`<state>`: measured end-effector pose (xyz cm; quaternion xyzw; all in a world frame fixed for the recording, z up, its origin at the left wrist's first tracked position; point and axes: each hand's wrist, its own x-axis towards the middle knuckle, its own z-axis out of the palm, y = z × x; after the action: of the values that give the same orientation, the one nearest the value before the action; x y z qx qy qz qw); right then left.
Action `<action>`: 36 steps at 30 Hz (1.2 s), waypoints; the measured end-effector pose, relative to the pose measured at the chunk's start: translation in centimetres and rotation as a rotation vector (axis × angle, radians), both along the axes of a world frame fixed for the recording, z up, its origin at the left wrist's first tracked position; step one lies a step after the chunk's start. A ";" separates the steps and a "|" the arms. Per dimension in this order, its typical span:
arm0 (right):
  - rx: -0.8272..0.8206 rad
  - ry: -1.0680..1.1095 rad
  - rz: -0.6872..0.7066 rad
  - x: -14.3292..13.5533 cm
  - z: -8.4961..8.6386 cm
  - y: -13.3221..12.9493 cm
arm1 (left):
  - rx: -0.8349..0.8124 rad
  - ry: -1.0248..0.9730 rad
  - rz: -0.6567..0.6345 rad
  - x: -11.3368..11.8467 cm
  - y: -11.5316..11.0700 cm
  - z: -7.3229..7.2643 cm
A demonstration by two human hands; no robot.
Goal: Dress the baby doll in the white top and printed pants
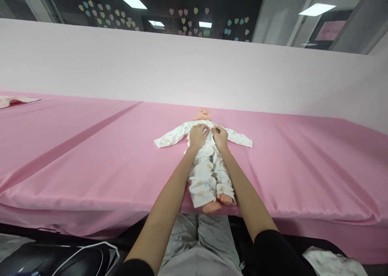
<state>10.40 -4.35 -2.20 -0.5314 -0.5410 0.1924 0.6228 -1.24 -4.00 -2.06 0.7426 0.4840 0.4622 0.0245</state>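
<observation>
A baby doll [203,114] lies on its back on the pink-covered table, head toward the wall and feet at the near edge. It wears a white patterned outfit [202,179] with both sleeves spread out sideways. My left hand [198,135] pinches the cloth at the upper chest, left of the front opening. Close beside it, my right hand [220,136] pinches the right side of the same opening. Below my hands, the front of the outfit is partly parted down to the legs. The doll's bare feet [212,206] stick out of the leg ends.
The pink cloth [91,163] has long folds. A light cloth [18,101] lies at the far left edge. A white wall stands behind, with dark windows above it. Below the table are a black object with a white cord [87,247] at left and a patterned cloth [333,262] at right.
</observation>
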 end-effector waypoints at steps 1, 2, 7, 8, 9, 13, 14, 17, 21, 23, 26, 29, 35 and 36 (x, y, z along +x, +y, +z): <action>0.006 0.027 0.010 0.0 -0.1 -0.2 | 0.006 0.000 -0.013 0.0 0.0 0.0; 0.013 0.059 0.023 0.1 -0.2 -0.2 | 0.014 0.003 -0.024 -0.1 0.0 0.1; 0.027 0.221 0.075 0.4 -0.8 -0.1 | 0.016 -0.012 -0.031 -0.2 -0.4 0.2; 0.031 0.232 0.085 0.4 -0.8 -0.1 | 0.010 -0.024 -0.034 -0.2 -0.5 0.2; 0.038 0.231 0.099 0.5 -0.9 0.0 | 0.004 -0.036 -0.041 -0.2 -0.5 0.2; 0.081 0.178 0.149 0.6 -1.0 0.1 | 0.005 -0.086 -0.080 -0.3 -0.5 0.1; 0.096 0.154 0.152 0.6 -1.0 0.2 | 0.011 -0.099 -0.094 -0.3 -0.5 0.1; 0.127 0.055 0.145 0.5 -1.0 0.2 | 0.032 -0.133 -0.129 -0.3 -0.4 0.1; 0.106 -0.003 0.131 0.3 -0.8 -0.1 | 0.012 -0.165 -0.129 -0.3 -0.6 0.1; 0.073 0.025 0.148 0.2 -0.7 -0.2 | -0.011 -0.186 -0.118 -0.3 -0.7 0.2; 0.014 0.092 0.172 0.1 -0.5 -0.5 | -0.027 -0.223 -0.110 -0.1 -0.7 0.2; 0.024 0.074 0.185 0.1 -0.4 -0.6 | -0.034 -0.267 -0.106 -0.1 -0.6 0.1; 0.037 -0.014 0.161 0.2 -0.1 -0.8 | -0.103 -0.293 -0.063 -0.2 -1.1 0.7; 0.020 -0.029 0.144 0.1 0.0 -0.8 | -0.127 -0.285 -0.038 -0.2 -1.3 0.9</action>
<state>10.48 -5.13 -2.25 -0.4875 -0.5887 0.2238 0.6047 -1.44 -5.28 -1.18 0.6755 0.4897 0.5308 0.1484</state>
